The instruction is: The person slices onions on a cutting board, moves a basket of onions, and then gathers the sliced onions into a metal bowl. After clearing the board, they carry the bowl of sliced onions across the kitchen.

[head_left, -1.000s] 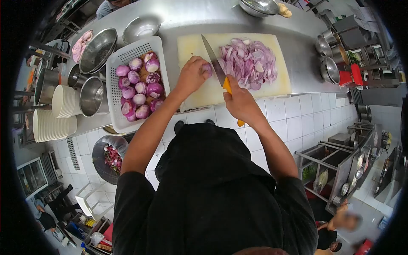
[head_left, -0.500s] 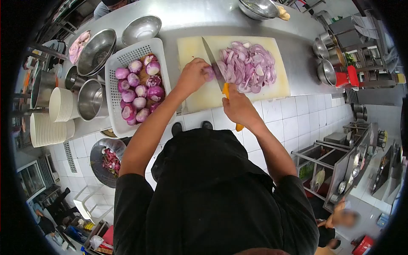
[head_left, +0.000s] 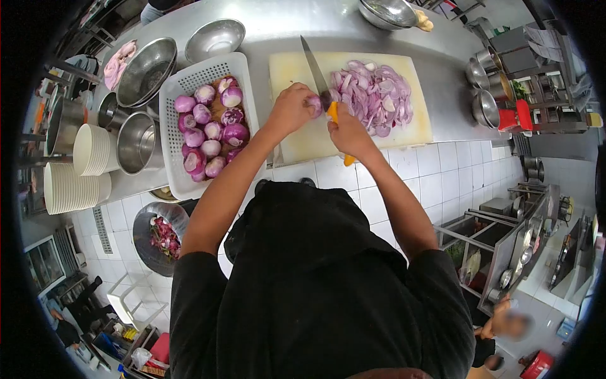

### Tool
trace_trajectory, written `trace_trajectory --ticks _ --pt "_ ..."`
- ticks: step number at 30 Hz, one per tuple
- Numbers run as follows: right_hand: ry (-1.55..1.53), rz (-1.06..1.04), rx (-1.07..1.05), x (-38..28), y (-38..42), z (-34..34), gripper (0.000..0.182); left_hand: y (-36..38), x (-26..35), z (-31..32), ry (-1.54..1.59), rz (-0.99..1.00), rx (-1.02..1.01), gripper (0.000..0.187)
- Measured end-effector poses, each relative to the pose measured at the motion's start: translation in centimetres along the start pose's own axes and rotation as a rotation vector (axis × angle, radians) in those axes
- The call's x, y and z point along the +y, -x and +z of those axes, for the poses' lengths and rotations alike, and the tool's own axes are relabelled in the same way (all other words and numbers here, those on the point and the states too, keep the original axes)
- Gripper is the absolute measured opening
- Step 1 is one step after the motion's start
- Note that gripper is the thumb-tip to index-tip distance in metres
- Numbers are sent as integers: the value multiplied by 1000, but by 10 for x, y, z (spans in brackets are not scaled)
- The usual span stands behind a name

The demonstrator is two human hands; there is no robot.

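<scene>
My left hand [head_left: 291, 110] is closed on a purple onion piece [head_left: 314, 106] over the left half of the pale cutting board [head_left: 291, 142]. Fingers of my right hand [head_left: 350, 131] wrap round the orange handle of a knife [head_left: 315, 69]. Its blade points away from me and its heel is beside the onion piece. A pile of sliced purple onion [head_left: 377, 95] lies on the board, right of the blade. Left of the board, a white perforated basket [head_left: 169, 120] holds several peeled purple onions [head_left: 213, 131].
Metal bowls [head_left: 216, 39] stand beyond and left of the basket, near stacked cream bowls [head_left: 76, 188]. More bowls [head_left: 386, 14] are at the counter's far side and right end. A bin [head_left: 148, 252] with onion scraps stands on the floor. Another person [head_left: 499, 325] is at lower right.
The knife has shifted slightly left and away from me, its heel now closer to the onion piece. The view has shifted slightly, and my left hand appears a little further right.
</scene>
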State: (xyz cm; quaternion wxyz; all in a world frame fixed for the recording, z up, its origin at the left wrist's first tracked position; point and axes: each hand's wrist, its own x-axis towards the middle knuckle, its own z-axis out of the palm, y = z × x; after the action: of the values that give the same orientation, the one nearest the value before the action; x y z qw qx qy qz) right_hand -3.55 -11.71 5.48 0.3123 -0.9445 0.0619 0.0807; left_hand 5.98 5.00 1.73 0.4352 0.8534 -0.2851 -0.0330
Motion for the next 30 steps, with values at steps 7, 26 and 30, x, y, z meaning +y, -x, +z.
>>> trace_trajectory --ticks 7,26,30 --pt "-39 133 -204 -39 57 -53 37 -4 1 0 39 -33 30 23" --pt "-150 167 -169 -42 16 -43 38 -2 -4 1 189 -132 61 28" --pt "-125 246 -300 -64 53 -70 36 -2 -3 1 124 -97 66 24"
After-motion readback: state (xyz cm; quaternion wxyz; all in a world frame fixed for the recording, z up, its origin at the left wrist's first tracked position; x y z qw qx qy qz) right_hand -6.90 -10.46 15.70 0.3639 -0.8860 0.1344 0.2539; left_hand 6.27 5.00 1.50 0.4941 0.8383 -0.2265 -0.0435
